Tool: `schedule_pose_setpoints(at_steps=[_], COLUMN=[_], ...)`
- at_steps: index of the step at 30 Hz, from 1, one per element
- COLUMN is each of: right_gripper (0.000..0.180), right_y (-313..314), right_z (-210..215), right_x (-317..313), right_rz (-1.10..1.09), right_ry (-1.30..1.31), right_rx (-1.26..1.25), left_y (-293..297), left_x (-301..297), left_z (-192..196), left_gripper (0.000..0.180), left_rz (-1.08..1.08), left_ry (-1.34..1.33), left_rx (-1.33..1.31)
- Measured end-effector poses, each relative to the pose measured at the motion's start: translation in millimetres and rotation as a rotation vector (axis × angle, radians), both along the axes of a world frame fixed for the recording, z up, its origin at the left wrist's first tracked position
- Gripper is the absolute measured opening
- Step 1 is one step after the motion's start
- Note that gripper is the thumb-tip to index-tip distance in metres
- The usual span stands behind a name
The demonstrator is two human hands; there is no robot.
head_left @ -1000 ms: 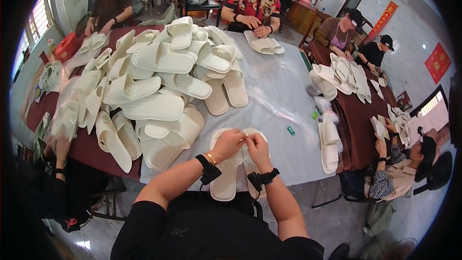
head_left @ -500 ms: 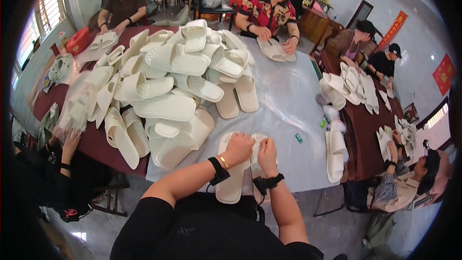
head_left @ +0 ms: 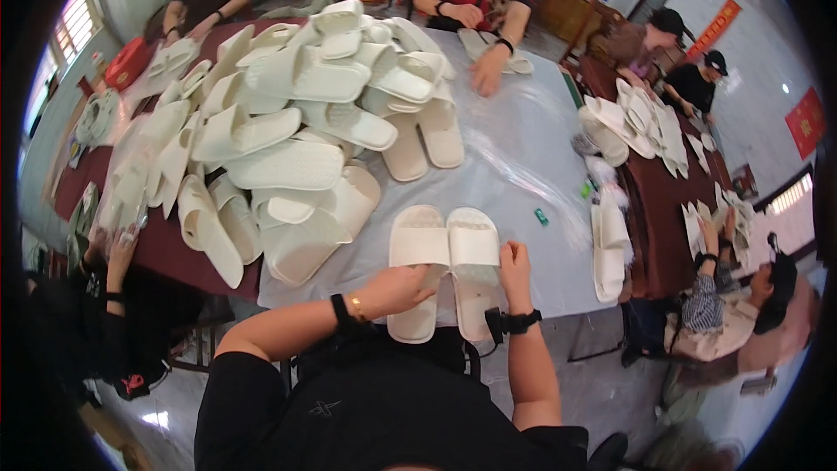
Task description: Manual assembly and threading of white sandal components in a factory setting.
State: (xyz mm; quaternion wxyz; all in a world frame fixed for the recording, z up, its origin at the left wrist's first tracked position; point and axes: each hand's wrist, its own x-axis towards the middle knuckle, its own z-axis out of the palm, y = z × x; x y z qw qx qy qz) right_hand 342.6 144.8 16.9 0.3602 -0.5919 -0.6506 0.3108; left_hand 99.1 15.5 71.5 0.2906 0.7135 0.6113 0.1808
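Note:
A pair of cream slippers lies side by side at the table's near edge, the left slipper (head_left: 418, 247) against the right slipper (head_left: 474, 247), toes pointing away from me. My left hand (head_left: 392, 290) is closed on the left slipper's inner side, its fingertips just behind the strap and partly hidden there. At the outer edge of the right slipper's strap is my right hand (head_left: 515, 270), fingers curled into a pinch; whatever they hold is too small to make out. Bands circle both my wrists.
A tall heap of cream slippers (head_left: 288, 131) fills the table's left half. Clear plastic film (head_left: 514, 166) covers the grey sheet. A small green object (head_left: 541, 216) lies to the right, before a slipper pair (head_left: 609, 249). Co-workers sit around; one co-worker's hand (head_left: 490, 74) reaches over the far edge.
My hands have parted from between the slippers: the left moved down and left, the right moved outward. Both straps now show. The co-worker opposite has moved a hand off their slippers onto the film.

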Motion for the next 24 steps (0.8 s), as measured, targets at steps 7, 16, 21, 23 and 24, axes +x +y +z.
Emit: schedule_pose_setpoints(at_steps=[7, 16, 21, 23, 24], right_gripper=[0.028, 0.023, 0.022, 0.021, 0.021], right_y=[-29.3, -39.1, -21.7, -27.2, -26.8], right_z=[0.0, 6.5, -0.5, 16.5, 16.8], right_x=[14.1, 28.4, 31.0, 29.1, 29.1], right_rz=[0.059, 0.106, 0.007, 0.004, 0.003], right_ry=[0.277, 0.527, 0.588, 0.579, 0.585], right_rx=[-0.273, -0.325, -0.22, -0.261, -0.259], left_y=[37.8, 35.9, 13.6, 1.1, 1.2], left_x=[25.9, 13.9, -28.2, -72.3, -95.6], left_z=[-20.4, -0.7, 63.7, 96.8, 106.2], left_gripper=[0.04, 0.029, 0.026, 0.024, 0.024], left_rz=[0.171, 0.157, 0.211, 0.298, 0.365], left_ry=[-0.01, -0.105, -0.143, -0.162, -0.262], left_rx=[0.096, 0.301, 0.302, 0.374, 0.462])
